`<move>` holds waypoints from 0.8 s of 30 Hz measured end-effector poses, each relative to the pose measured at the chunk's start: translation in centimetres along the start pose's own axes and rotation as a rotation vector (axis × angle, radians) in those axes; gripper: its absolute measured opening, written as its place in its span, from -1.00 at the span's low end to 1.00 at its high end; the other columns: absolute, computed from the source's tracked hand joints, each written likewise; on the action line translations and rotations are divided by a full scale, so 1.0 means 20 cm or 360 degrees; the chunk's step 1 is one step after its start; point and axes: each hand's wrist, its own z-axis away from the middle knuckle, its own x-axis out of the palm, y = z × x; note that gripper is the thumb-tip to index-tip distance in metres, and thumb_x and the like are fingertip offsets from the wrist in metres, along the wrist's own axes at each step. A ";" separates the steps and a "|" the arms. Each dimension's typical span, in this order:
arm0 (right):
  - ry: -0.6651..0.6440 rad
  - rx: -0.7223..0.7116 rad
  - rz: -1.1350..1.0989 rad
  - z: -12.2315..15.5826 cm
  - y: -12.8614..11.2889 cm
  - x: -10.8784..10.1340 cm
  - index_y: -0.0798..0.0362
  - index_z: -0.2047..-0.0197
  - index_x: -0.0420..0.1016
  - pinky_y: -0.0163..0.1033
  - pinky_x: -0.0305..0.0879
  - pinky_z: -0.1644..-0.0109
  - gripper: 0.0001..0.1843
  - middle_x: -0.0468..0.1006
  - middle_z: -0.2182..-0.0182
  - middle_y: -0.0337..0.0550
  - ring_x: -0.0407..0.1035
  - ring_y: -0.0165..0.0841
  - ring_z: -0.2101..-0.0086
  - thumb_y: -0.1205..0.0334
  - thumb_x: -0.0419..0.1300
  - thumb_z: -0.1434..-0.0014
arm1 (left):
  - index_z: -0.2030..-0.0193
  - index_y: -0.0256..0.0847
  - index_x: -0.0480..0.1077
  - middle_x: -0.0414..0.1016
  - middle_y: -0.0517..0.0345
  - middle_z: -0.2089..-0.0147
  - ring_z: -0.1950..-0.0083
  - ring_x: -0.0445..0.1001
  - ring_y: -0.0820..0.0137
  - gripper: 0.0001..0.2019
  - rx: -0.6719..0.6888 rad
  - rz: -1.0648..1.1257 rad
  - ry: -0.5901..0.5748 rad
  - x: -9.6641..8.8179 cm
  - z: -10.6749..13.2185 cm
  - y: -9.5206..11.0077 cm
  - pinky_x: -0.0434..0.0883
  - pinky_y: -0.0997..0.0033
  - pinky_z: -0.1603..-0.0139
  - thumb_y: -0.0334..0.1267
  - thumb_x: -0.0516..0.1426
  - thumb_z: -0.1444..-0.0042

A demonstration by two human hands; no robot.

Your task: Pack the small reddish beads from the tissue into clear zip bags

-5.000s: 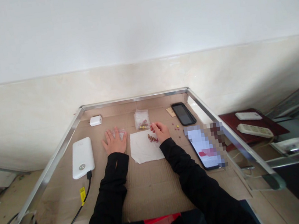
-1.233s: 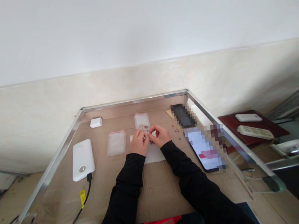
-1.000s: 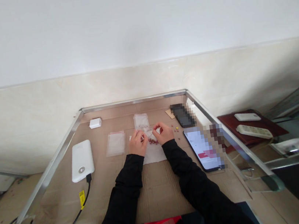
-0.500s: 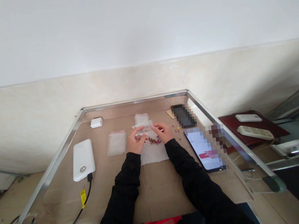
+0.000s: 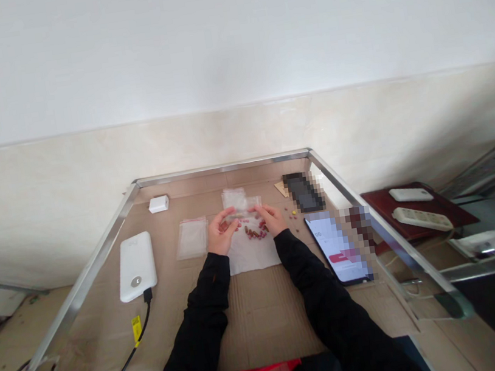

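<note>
Both my hands hold a small clear plastic bag [image 5: 245,209] up above a white paper sheet [image 5: 252,251]. My left hand [image 5: 220,233] pinches its left end, palm turned up, and my right hand [image 5: 273,217] pinches its right end. Several small red-brown pieces [image 5: 256,231] lie loose on the paper just below the bag. Another clear bag [image 5: 233,196] lies flat behind my hands. An empty clear bag with a red strip [image 5: 193,237] lies to the left of my left hand.
The cardboard-lined table has a metal rim [image 5: 100,250]. A white power bank [image 5: 136,265] with a black cable lies left, a small white charger [image 5: 158,203] at the back. Two phones [image 5: 339,246] lie right, with a few loose beads [image 5: 293,213] near them. A side stand [image 5: 417,211] holds a power strip.
Five seconds ago my left hand lay flat on the empty bag. It has since joined my right hand at the paper, and both have lifted a small bag; more red-brown pieces now lie on the paper.
</note>
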 end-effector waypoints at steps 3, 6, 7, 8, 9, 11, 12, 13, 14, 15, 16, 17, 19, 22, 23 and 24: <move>-0.0114 0.0096 -0.0166 0.00 0.01 0.01 0.11 0.39 0.52 -0.43 0.03 0.68 -0.50 0.36 0.65 -0.22 0.15 -0.54 0.67 -0.17 0.10 0.13 | 0.11 -0.28 0.31 0.39 -0.07 0.06 0.43 0.44 0.51 -0.54 -0.0017 0.0100 -0.0056 0.01 0.01 0.02 0.39 0.46 0.37 -0.18 0.22 0.20; -0.0200 0.0243 -0.0454 -0.02 0.02 0.01 0.09 0.36 0.48 -0.42 0.02 0.68 -0.48 0.43 0.56 -0.16 0.17 -0.52 0.66 -0.21 0.09 0.15 | -0.04 -0.18 0.18 0.35 -0.08 0.01 0.43 0.45 0.50 -0.46 -0.0036 0.0233 -0.0095 0.02 0.02 0.05 0.39 0.44 0.38 -0.08 0.15 0.11; -0.0202 0.0292 -0.0542 -0.02 0.02 0.00 0.07 0.35 0.46 -0.41 0.01 0.69 -0.47 0.43 0.56 -0.17 0.15 -0.53 0.67 -0.23 0.08 0.15 | -0.08 -0.14 0.12 0.34 -0.08 0.00 0.42 0.46 0.49 -0.43 -0.0042 0.0262 -0.0101 0.02 0.02 0.06 0.38 0.45 0.39 -0.04 0.12 0.08; -0.0195 0.0329 -0.0610 -0.03 0.02 -0.01 0.06 0.34 0.44 -0.41 -0.01 0.69 -0.47 0.42 0.58 -0.20 0.13 -0.53 0.68 -0.24 0.06 0.14 | -0.11 -0.12 0.07 0.34 -0.08 0.01 0.42 0.46 0.48 -0.42 -0.0046 0.0277 -0.0101 0.02 0.02 0.06 0.38 0.46 0.40 -0.01 0.09 0.05; -0.0183 0.0349 -0.0657 -0.03 0.01 -0.01 0.04 0.34 0.42 -0.41 -0.02 0.70 -0.48 0.39 0.60 -0.23 0.10 -0.53 0.70 -0.25 0.04 0.12 | -0.12 -0.12 0.04 0.35 -0.07 0.01 0.41 0.46 0.48 -0.41 -0.0050 0.0278 -0.0097 0.02 0.02 0.06 0.37 0.48 0.41 0.01 0.07 0.05; -0.0147 0.0363 -0.0701 -0.04 0.00 -0.03 0.02 0.39 0.37 -0.41 -0.07 0.71 -0.49 0.33 0.66 -0.28 0.06 -0.53 0.72 -0.27 0.00 0.10 | -0.10 -0.13 0.06 0.36 -0.07 0.03 0.39 0.46 0.48 -0.42 -0.0056 0.0259 -0.0096 0.02 0.02 0.06 0.36 0.50 0.41 0.02 0.08 0.05; -0.0126 0.0370 -0.0705 -0.04 0.00 -0.03 0.02 0.41 0.35 -0.41 -0.10 0.72 -0.49 0.29 0.68 -0.30 0.04 -0.53 0.72 -0.28 -0.01 0.10 | -0.08 -0.14 0.09 0.37 -0.06 0.04 0.38 0.46 0.48 -0.43 -0.0061 0.0248 -0.0105 0.02 0.02 0.06 0.35 0.50 0.41 0.02 0.08 0.06; -0.0106 0.0377 -0.0705 -0.04 -0.01 -0.03 0.02 0.44 0.34 -0.41 -0.12 0.73 -0.50 0.26 0.70 -0.32 0.02 -0.53 0.73 -0.28 0.00 0.11 | -0.06 -0.15 0.11 0.38 -0.05 0.06 0.38 0.46 0.48 -0.45 -0.0069 0.0240 -0.0114 0.02 0.01 0.06 0.35 0.51 0.42 0.01 0.09 0.06; -0.0088 0.0384 -0.0705 -0.04 -0.01 -0.03 0.03 0.45 0.33 -0.41 -0.14 0.73 -0.50 0.24 0.71 -0.33 0.01 -0.53 0.74 -0.28 0.01 0.12 | -0.04 -0.17 0.15 0.39 -0.04 0.07 0.38 0.46 0.49 -0.47 -0.0079 0.0237 -0.0122 0.02 0.01 0.05 0.35 0.51 0.42 0.00 0.09 0.06; -0.0078 0.0393 -0.0709 -0.03 -0.01 -0.03 0.03 0.47 0.32 -0.41 -0.16 0.74 -0.50 0.24 0.71 -0.33 0.00 -0.54 0.74 -0.28 0.03 0.14 | -0.02 -0.18 0.17 0.40 -0.02 0.09 0.38 0.46 0.49 -0.49 -0.0091 0.0237 -0.0130 0.02 0.01 0.05 0.35 0.52 0.42 0.00 0.09 0.05; -0.0076 0.0403 -0.0717 -0.03 -0.01 -0.02 0.04 0.48 0.32 -0.41 -0.18 0.74 -0.50 0.25 0.70 -0.33 -0.02 -0.55 0.75 -0.28 0.05 0.16 | 0.00 -0.19 0.20 0.41 -0.01 0.11 0.39 0.46 0.49 -0.51 -0.0102 0.0239 -0.0133 0.02 0.02 0.05 0.35 0.52 0.42 -0.01 0.09 0.05; -0.0083 0.0411 -0.0730 -0.03 -0.01 -0.02 0.05 0.48 0.32 -0.41 -0.19 0.75 -0.49 0.26 0.70 -0.33 -0.02 -0.56 0.76 -0.28 0.07 0.18 | 0.02 -0.20 0.21 0.41 0.00 0.13 0.39 0.45 0.49 -0.53 -0.0110 0.0243 -0.0130 0.02 0.02 0.04 0.34 0.52 0.42 -0.01 0.09 0.05; -0.0114 0.0414 -0.0754 -0.02 0.00 -0.01 0.06 0.49 0.32 -0.42 -0.21 0.76 -0.49 0.27 0.70 -0.33 -0.04 -0.58 0.77 -0.27 0.10 0.22 | 0.04 -0.21 0.24 0.42 0.01 0.16 0.40 0.45 0.49 -0.54 -0.0115 0.0259 -0.0122 0.01 0.02 0.04 0.34 0.52 0.43 -0.01 0.09 0.05; -0.0111 0.0378 -0.0683 -0.03 0.01 0.00 0.08 0.56 0.30 -0.43 -0.20 0.79 -0.49 0.24 0.75 -0.35 -0.06 -0.60 0.80 -0.27 0.11 0.22 | 0.08 -0.25 0.27 0.45 0.04 0.25 0.44 0.44 0.50 -0.55 -0.0130 0.0280 -0.0110 0.01 0.02 0.04 0.33 0.53 0.45 -0.01 0.10 0.06; -0.0109 0.0369 -0.0629 -0.03 0.02 0.01 0.09 0.58 0.29 -0.43 -0.20 0.79 -0.48 0.21 0.78 -0.36 -0.07 -0.61 0.81 -0.27 0.10 0.22 | 0.10 -0.26 0.28 0.46 0.05 0.28 0.46 0.44 0.50 -0.55 -0.0142 0.0275 -0.0106 0.02 0.02 0.04 0.33 0.52 0.46 -0.01 0.11 0.07; -0.0109 0.0365 -0.0570 -0.03 0.03 0.01 0.09 0.61 0.28 -0.43 -0.21 0.80 -0.48 0.18 0.80 -0.37 -0.08 -0.61 0.83 -0.27 0.09 0.21 | 0.12 -0.26 0.29 0.46 0.07 0.31 0.47 0.43 0.50 -0.56 -0.0150 0.0263 -0.0100 0.02 0.02 0.04 0.33 0.52 0.46 -0.01 0.11 0.08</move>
